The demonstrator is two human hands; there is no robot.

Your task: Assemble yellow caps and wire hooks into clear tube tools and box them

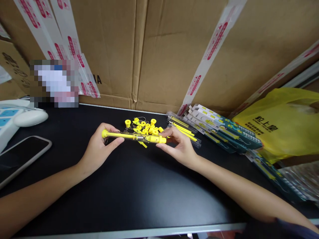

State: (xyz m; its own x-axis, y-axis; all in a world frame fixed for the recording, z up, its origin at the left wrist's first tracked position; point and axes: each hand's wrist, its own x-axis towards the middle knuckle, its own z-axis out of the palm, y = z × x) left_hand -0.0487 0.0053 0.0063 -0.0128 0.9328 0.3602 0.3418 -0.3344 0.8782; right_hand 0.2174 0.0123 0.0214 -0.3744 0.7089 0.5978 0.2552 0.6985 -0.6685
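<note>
A clear plastic tube with yellow ends and a yellow rod inside (134, 136) is held level above the black table, one end in each hand. Around its left end, my left hand (101, 144) is closed with thumb and fingers. My right hand (180, 147) pinches the yellow cap at the other end. Just behind the tube lies a loose pile of small yellow plastic pieces (147, 126), some with thin metal wire. Several clear tubes with yellow rods (183, 129) lie beyond my right hand.
Printed flat boxes (221, 126) are stacked at the right, beside a yellow plastic bag (279, 122). A phone (21, 157) and a white power strip (8, 116) lie at the left. Large cardboard boxes (164, 56) stand along the back of the black table (139, 199).
</note>
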